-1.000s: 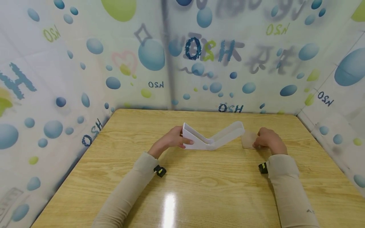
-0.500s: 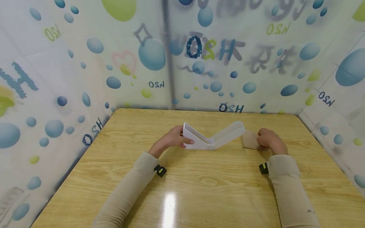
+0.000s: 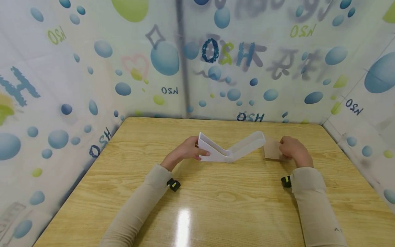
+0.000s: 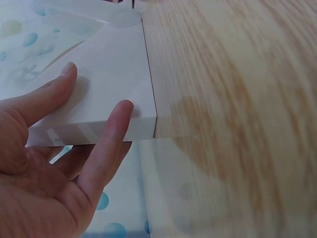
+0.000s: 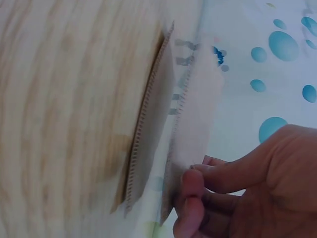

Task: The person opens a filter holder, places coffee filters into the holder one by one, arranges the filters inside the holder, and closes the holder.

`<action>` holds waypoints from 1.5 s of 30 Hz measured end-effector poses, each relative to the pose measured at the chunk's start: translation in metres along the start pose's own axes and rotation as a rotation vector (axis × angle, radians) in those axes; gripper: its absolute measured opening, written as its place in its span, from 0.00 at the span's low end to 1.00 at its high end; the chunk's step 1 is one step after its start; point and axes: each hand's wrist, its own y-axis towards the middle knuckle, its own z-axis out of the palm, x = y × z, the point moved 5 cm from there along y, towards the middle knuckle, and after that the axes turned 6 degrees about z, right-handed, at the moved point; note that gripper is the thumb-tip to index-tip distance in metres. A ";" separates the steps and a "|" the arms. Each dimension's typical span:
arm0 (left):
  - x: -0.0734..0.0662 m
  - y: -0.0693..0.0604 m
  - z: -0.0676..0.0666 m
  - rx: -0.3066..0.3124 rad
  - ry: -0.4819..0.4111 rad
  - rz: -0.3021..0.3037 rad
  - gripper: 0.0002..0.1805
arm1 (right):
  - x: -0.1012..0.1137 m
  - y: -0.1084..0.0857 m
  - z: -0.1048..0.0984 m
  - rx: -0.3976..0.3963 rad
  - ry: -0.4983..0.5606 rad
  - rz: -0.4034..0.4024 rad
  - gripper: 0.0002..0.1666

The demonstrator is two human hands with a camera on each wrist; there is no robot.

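Head view: against a second ago, the right hand (image 3: 294,151) has slid slightly outward, baring more of the brown papers (image 3: 271,149) beside the open white box (image 3: 216,156); the left hand (image 3: 186,150) holds the box's end. Left wrist: thumb and fingers span the box. Right wrist: thumb and fingertips pinch one crimped-edged sheet (image 5: 194,114) apart from another sheet (image 5: 151,129), so the papers seem to be separating.
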 end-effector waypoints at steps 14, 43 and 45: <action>0.001 -0.001 0.000 -0.007 0.006 -0.003 0.23 | 0.009 -0.015 -0.015 -0.073 0.037 0.000 0.29; -0.001 -0.001 0.000 -0.006 0.016 0.019 0.23 | 0.019 -0.034 -0.041 -0.398 0.188 -0.022 0.26; -0.001 -0.002 0.000 -0.007 0.015 0.018 0.23 | 0.019 -0.035 -0.043 -0.412 0.197 -0.021 0.26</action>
